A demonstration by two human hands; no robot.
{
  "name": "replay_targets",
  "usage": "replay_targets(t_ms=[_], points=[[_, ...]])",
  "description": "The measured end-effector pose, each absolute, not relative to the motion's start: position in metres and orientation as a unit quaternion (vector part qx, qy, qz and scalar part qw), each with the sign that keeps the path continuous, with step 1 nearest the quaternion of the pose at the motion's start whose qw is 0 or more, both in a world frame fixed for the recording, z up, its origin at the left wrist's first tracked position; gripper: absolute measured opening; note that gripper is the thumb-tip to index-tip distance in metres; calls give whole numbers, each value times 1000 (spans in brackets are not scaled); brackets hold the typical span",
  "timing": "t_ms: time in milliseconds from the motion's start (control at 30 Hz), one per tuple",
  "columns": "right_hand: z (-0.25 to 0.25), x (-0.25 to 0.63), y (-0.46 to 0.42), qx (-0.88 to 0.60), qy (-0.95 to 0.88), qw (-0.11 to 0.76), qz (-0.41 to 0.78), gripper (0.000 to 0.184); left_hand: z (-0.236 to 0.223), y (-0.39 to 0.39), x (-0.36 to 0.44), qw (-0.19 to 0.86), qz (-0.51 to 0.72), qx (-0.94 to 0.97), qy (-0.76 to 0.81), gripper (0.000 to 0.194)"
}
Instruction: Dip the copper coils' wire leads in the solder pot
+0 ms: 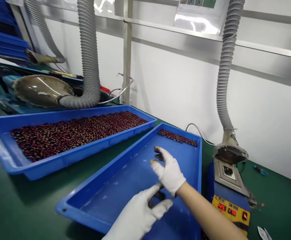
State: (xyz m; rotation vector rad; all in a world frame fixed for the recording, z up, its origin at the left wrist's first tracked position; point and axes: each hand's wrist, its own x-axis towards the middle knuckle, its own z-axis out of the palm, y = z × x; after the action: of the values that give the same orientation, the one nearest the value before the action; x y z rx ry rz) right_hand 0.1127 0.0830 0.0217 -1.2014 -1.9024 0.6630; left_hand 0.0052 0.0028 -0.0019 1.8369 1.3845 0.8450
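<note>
White gloves with dark-stained fingertips cover both my hands. My left hand (145, 210) is over the near part of a long blue tray (127, 176), its thumb and fingers apart. Dark patches between those fingers look like stained glove fingers; I cannot see anything held. My right hand (169, 172) is just beyond it, above the tray floor, with thumb and fingers spread and nothing visible in them. At the tray's far end lies a narrow band of small round dark-red and gold pieces (177, 137), packed in rows.
Left of this tray, another blue tray (67, 163) holds a wide layer of similar small pieces (77, 133). To the right stands a blue machine with a yellow display panel (231, 213), under a hose's funnel (230, 151). Another grey hose (87, 50) hangs behind the left tray.
</note>
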Motion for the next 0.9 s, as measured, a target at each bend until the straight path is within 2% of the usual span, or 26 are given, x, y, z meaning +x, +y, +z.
replay_targets(t_ms=[33, 100, 133, 200, 267, 333, 367, 467, 567, 633, 733, 900], points=[[30, 114, 59, -412, -753, 433, 275, 47, 3, -5, 17, 359, 348, 715, 490, 25], [45, 126, 21, -396, -703, 507, 304, 57, 13, -25, 43, 368, 358, 753, 411, 16], [50, 135, 7, -401, -681, 520, 325, 64, 19, -37, 56, 360, 347, 780, 377, 17], [58, 156, -13, -419, -660, 486, 391, 68, 29, -59, 79, 322, 324, 825, 331, 18], [63, 177, -27, -426, -646, 452, 443, 52, 36, -75, 95, 303, 304, 849, 309, 17], [67, 197, -38, -432, -602, 493, 456, 29, 39, -83, 101, 298, 282, 865, 287, 15], [69, 208, -45, -428, -574, 530, 455, 24, 38, -85, 101, 296, 273, 871, 281, 13], [80, 246, -67, -357, -498, 636, 470, 24, 25, -90, 92, 251, 231, 888, 309, 10], [89, 280, -91, -264, -448, 718, 463, 17, -2, -100, 79, 177, 132, 918, 331, 12], [93, 294, -105, -233, -416, 762, 438, 13, -23, -109, 73, 163, 66, 928, 328, 22], [96, 301, -115, -225, -348, 817, 400, 10, -49, -120, 72, 141, 37, 929, 339, 42], [96, 302, -113, -225, -350, 814, 405, 9, -57, -126, 83, 31, 26, 932, 361, 19]])
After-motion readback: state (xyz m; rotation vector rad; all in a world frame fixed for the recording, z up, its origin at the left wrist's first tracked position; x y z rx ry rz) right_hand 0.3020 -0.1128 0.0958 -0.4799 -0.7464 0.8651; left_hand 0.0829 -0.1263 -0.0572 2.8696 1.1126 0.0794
